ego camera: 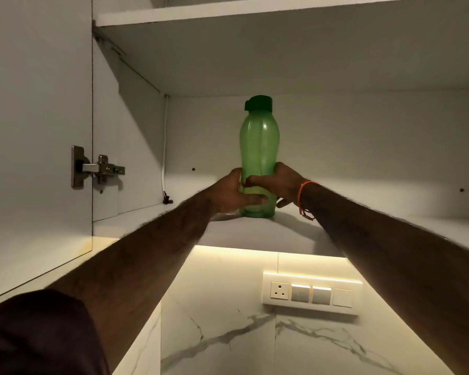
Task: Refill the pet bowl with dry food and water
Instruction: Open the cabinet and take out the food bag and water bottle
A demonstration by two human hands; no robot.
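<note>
Inside the open wall cabinet (336,158), above and around both hands, I find bare white panels, with its door (35,131) swung out beyond the left hand and the lower shelf (255,234) directly beneath the hands.

The green bottle (258,147) stands upright on that shelf, near its front edge, base apparently in contact with the board. The left hand (232,192) is wrapped round the lower body from its side, fingers closed across the front. The right hand (279,182) is closed on the opposite side, fingertips meeting the left's near the bottle's waist. An orange thread (303,196) sits on the right wrist.

Risks, in my judgement: the reach is overhead and at full stretch, so a smooth plastic wall held low could tip forward over the shelf edge as it comes out. The dark cap (258,102) stands close under the upper shelf (255,12); a steep lift could knock it.

Not established: whether the bottle holds water, since the tinted wall shows no clear level; whether the cap is latched. No pet bowl, dry food or tabletop is in view. Below the hands I see only marble wall and a switch plate (312,293). The right thumb is largely hidden behind the bottle.
</note>
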